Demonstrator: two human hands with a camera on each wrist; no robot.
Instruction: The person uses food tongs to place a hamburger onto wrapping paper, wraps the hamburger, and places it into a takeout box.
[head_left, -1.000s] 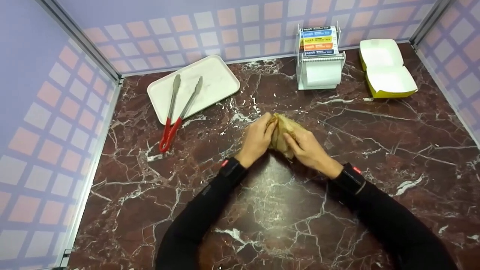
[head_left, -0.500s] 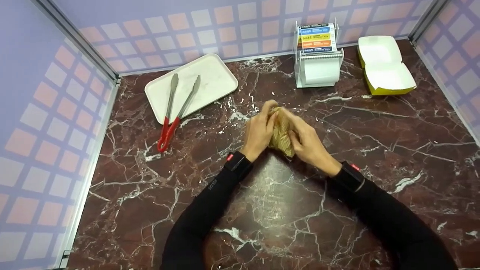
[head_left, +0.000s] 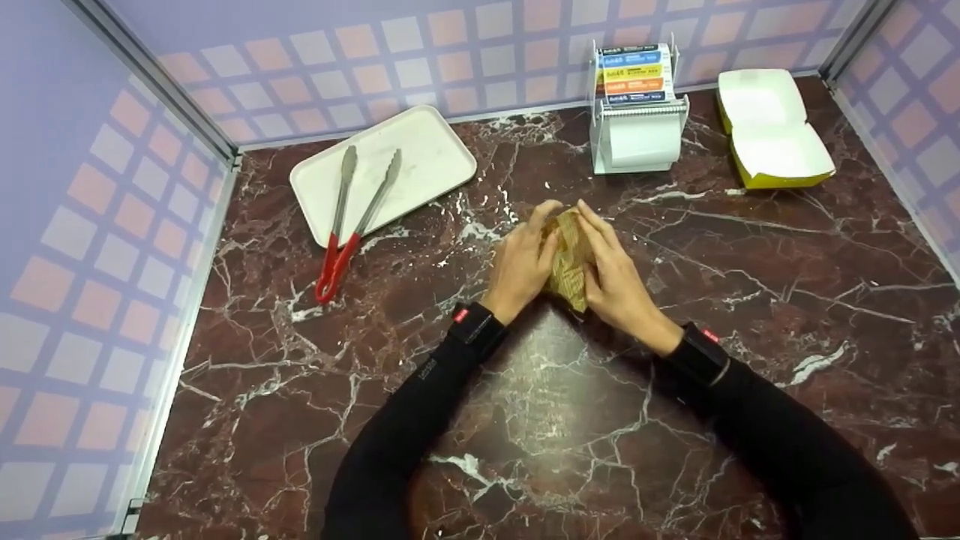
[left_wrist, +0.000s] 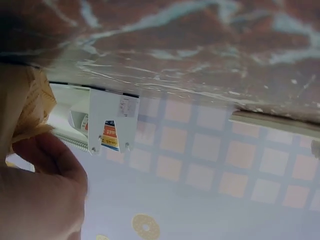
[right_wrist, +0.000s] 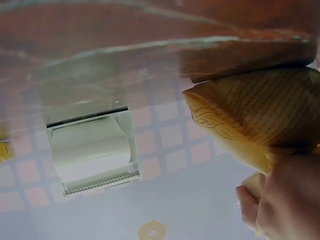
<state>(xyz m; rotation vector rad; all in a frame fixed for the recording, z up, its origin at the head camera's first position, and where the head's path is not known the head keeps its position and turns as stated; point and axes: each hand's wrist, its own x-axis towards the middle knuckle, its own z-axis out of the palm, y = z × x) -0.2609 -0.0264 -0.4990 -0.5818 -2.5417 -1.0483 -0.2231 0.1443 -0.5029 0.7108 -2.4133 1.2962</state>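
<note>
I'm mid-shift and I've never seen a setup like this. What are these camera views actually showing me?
There is no machine arm here: a person works with a bare left hand and right hand. The wide picture comes from a camera on the head, looking forward and down. The two close ones come from a camera on each wrist; there the counter appears at the top, as if upside down.

Both hands hold printed brown paper; whether anything is inside, I cannot tell. Beyond them on the counter stand a white tray with red-handled tongs lying partly on it, a dispenser with a white roll, and an open box.
</note>
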